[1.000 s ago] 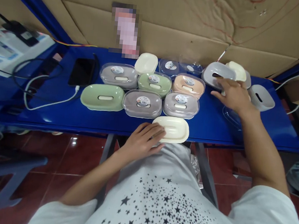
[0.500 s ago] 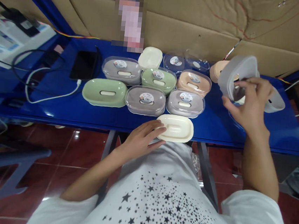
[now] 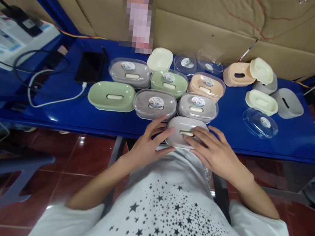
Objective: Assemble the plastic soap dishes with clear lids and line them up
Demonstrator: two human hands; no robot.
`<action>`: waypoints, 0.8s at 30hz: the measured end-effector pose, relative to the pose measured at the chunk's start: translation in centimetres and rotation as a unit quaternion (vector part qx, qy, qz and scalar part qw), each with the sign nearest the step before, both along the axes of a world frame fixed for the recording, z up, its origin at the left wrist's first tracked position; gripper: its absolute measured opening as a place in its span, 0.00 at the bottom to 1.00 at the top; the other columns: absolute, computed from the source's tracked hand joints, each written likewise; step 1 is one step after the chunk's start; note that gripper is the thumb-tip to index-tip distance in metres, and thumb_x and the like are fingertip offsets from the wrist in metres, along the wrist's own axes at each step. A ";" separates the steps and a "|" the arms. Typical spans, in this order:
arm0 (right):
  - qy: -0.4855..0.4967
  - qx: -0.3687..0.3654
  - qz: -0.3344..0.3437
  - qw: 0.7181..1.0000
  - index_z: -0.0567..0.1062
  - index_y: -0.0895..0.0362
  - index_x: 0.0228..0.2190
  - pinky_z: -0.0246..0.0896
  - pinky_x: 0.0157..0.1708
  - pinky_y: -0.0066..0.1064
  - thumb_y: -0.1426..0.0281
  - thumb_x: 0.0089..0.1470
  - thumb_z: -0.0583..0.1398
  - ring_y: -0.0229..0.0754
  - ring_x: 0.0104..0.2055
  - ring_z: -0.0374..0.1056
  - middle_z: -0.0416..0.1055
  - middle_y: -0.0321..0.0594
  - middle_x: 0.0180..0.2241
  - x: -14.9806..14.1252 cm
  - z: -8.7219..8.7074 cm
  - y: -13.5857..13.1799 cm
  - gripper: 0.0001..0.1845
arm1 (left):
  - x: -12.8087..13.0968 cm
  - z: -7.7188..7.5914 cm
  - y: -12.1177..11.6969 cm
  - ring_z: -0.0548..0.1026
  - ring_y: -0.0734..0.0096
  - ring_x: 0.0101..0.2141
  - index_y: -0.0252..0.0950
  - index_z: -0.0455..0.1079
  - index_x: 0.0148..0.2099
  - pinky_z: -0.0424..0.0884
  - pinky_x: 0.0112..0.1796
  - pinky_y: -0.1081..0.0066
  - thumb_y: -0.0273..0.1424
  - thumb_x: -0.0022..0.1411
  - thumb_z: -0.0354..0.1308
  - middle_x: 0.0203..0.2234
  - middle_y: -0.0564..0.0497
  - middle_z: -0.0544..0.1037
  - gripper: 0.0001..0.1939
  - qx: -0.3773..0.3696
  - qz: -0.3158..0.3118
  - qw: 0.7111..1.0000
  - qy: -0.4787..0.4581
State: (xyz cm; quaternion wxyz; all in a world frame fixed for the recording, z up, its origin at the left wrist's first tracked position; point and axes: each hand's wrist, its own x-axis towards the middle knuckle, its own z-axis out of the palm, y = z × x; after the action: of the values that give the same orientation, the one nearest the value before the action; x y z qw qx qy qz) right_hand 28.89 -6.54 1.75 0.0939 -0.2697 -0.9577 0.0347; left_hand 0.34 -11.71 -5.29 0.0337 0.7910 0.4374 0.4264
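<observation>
A grey soap dish tray point(image 3: 186, 128) with a slot in its middle sits at the front edge of the blue table point(image 3: 228, 137), right before my body. My left hand point(image 3: 146, 146) touches its left end with fingers stretched and spread. My right hand point(image 3: 215, 153) lies over its right side, fingers flat on top. Neither hand wraps round it. Whatever lies under the grey tray is hidden.
Behind it stand several lidded soap boxes, grey point(image 3: 154, 104), green point(image 3: 169, 82) and peach point(image 3: 206, 86), plus an open green dish point(image 3: 111, 95). At the right lie a clear lid point(image 3: 260, 122), a cream tray point(image 3: 261, 102), a grey base point(image 3: 287, 103) and a peach base point(image 3: 238, 74). A phone point(image 3: 89, 67) with its cable lies at the left.
My right hand lifted the grey tray from the right pile and brought it down onto the cream dish at the front edge. The left hand stayed beside that dish.
</observation>
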 end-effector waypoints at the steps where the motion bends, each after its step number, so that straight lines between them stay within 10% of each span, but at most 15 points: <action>1: -0.004 0.000 0.005 1.000 0.53 0.35 0.76 0.62 0.68 0.63 0.67 0.73 0.59 0.55 0.71 0.67 0.74 0.41 0.66 -0.1 -0.3 -0.1 0.38 | 0.0 0.0 0.0 0.76 0.50 0.63 0.48 0.60 0.74 0.83 0.56 0.51 0.37 0.68 0.71 0.71 0.37 0.65 0.38 0.000 -0.001 1.000 0.016; 9: 0.061 -0.006 0.013 0.998 0.58 0.38 0.75 0.62 0.70 0.57 0.63 0.74 0.59 0.53 0.71 0.67 0.68 0.40 0.71 2.0 -0.2 0.5 0.35 | -0.1 0.7 0.0 0.77 0.51 0.61 0.39 0.71 0.62 0.79 0.59 0.51 0.37 0.69 0.71 0.63 0.38 0.78 0.24 0.023 -0.010 0.996 0.083; 16: 0.048 0.111 -0.431 0.894 0.70 0.52 0.70 0.50 0.73 0.64 0.48 0.69 0.62 0.66 0.77 0.54 0.62 0.56 0.74 15.9 -1.0 4.8 0.36 | -0.1 1.0 -0.1 0.74 0.48 0.65 0.45 0.68 0.66 0.79 0.60 0.48 0.35 0.71 0.68 0.68 0.37 0.71 0.24 -0.005 -0.022 0.998 0.055; 20: 0.123 0.071 -0.402 0.904 0.74 0.53 0.67 0.60 0.72 0.48 0.54 0.70 0.63 0.55 0.72 0.65 0.69 0.54 0.69 17.0 -3.1 3.3 0.31 | 0.1 1.2 -0.1 0.76 0.49 0.64 0.46 0.63 0.71 0.78 0.61 0.49 0.35 0.71 0.69 0.66 0.38 0.73 0.31 -0.021 -0.023 0.998 0.046; 24: 0.221 0.052 -0.297 0.928 0.68 0.42 0.71 0.62 0.72 0.55 0.61 0.71 0.63 0.56 0.72 0.66 0.68 0.44 0.70 11.6 -3.0 -0.9 0.31 | 0.3 0.9 0.0 0.76 0.50 0.64 0.45 0.53 0.77 0.78 0.60 0.50 0.37 0.70 0.70 0.65 0.36 0.75 0.42 -0.044 -0.018 0.999 0.013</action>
State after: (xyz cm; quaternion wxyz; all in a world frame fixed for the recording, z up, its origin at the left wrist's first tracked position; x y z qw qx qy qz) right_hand 40.51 -7.42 -1.27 0.3226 -0.5221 -0.7894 0.0141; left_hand 0.62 -11.72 -4.43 0.0707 0.8021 0.4416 0.3958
